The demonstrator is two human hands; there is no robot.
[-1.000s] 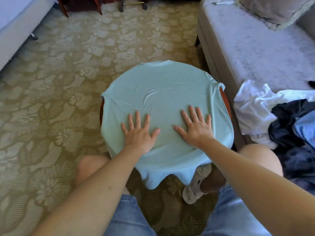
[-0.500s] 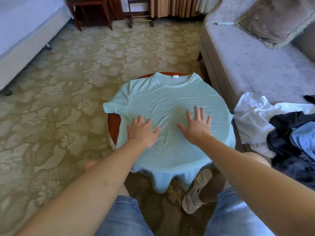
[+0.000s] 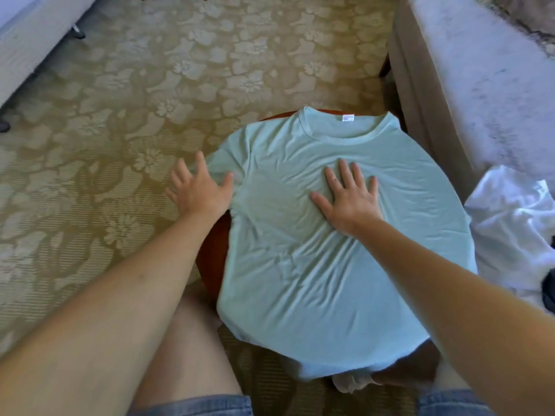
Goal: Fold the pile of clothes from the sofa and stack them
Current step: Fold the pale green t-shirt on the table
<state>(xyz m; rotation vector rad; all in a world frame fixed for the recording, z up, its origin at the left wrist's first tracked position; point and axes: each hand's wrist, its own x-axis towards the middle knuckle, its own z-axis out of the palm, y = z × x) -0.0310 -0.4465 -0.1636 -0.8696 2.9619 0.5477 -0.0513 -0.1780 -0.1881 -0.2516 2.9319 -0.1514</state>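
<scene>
A pale green T-shirt [image 3: 324,265] lies spread flat over a small round wooden table [image 3: 211,256], collar at the far side, hem hanging over the near edge. My right hand [image 3: 348,196] presses flat on the shirt's chest with fingers spread. Over the shirt's left sleeve, my left hand [image 3: 198,190] has straight fingers at the sleeve's edge. At the right edge a white garment [image 3: 516,223] from the pile rests on the grey sofa [image 3: 480,85], with a dark garment [image 3: 548,292] barely showing beside it.
Patterned beige carpet [image 3: 120,115] surrounds the table. A bed's edge [image 3: 33,34] runs along the upper left. My bare knees and denim shorts [image 3: 192,405] sit close below the table.
My left hand has slid left from the shirt's middle out to the left sleeve. The right hand has moved up the chest. The shirt lies farther onto the table, collar and sleeve showing.
</scene>
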